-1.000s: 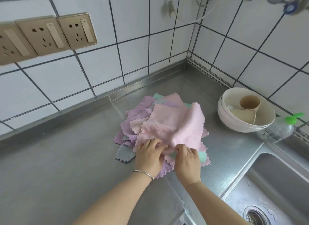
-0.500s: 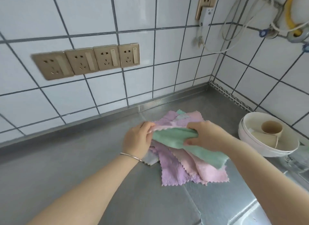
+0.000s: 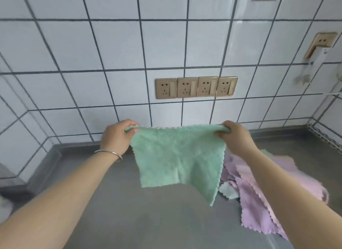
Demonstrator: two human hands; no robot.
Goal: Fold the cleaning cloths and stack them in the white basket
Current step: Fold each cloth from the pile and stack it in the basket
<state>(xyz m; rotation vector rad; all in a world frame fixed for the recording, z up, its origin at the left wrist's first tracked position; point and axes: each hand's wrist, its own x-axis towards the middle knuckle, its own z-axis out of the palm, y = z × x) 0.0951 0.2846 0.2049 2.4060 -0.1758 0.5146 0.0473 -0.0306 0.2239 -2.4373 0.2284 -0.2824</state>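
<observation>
Lifted off the pile since the earlier frame, the green cloth (image 3: 177, 156) hangs at centre frame over the table (image 3: 129, 221). Left hand (image 3: 115, 137) and right hand (image 3: 234, 135) each pinch a top corner; keep the edge taut and level before folding. Remaining cloths (image 3: 259, 202) lie lower right.

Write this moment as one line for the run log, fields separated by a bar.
stage: unfolding | left hand: pinches top corner of green cloth | right hand: pinches other top corner | cloth: hanging above counter | pile of cloths: unfolded

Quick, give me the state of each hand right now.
Left hand: closed, pinching one top corner of the green scalloped-edge microfibre cloth.
Right hand: closed, pinching the cloth's other top corner.
</observation>
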